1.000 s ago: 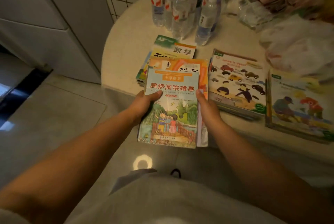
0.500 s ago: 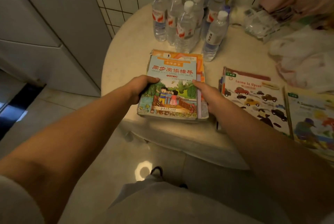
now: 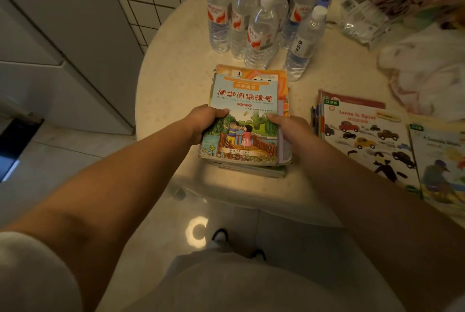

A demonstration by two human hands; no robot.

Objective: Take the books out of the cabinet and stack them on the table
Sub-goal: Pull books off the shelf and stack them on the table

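Note:
A stack of books (image 3: 247, 100) lies on the round cream table (image 3: 176, 80) near its front edge; the top cover is light blue with red Chinese letters and two children on a bridge. My left hand (image 3: 203, 122) grips the stack's left edge, thumb on the cover. My right hand (image 3: 289, 130) holds the right edge, thumb on top. Two more book piles lie to the right: one with a car-picture cover (image 3: 364, 140) and one with a bird cover (image 3: 442, 165).
Several water bottles (image 3: 261, 22) stand just behind the stack. A clear plastic packet (image 3: 364, 19) and white plastic bags (image 3: 422, 77) lie at the back right. A white cabinet (image 3: 50, 59) stands left of the table, with tiled wall behind and pale floor below.
Both hands carried the books forward from over the table's edge and set them down on the pile lying on the table. The view has moved closer to the table.

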